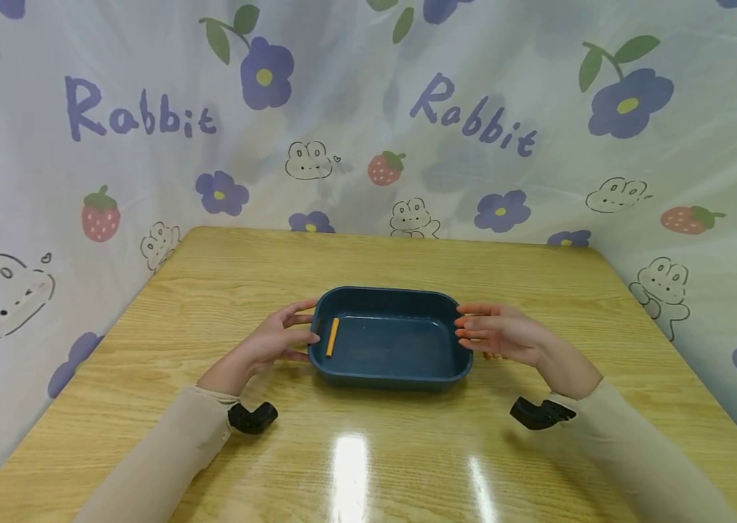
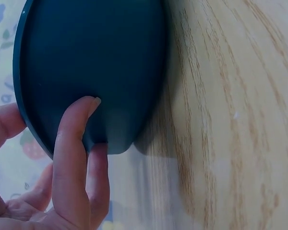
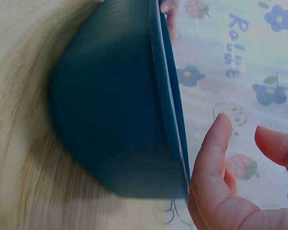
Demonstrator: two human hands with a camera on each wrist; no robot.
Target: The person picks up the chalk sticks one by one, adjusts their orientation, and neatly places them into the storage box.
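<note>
A dark blue rectangular basin (image 1: 395, 376) with rounded corners sits on the wooden table. In it, near the left end, lies a short orange-yellow stick (image 1: 332, 338), its kind unclear. My left hand (image 1: 280, 335) is at the basin's left end, fingers spread; the left wrist view shows fingertips (image 2: 77, 139) against the outer wall. On the other side my right hand (image 1: 502, 333) has its fingers loosely extended over the right rim. The right wrist view shows its thumb and fingers (image 3: 213, 158) spread apart beside the rim, gripping nothing.
Small reddish-brown bits (image 1: 494, 356), partly hidden by the right hand, lie on the table (image 1: 355, 258) right of the basin. A printed cloth (image 1: 355, 87) with rabbits and flowers hangs behind and along the sides. Each wrist carries a black mount (image 1: 253, 418).
</note>
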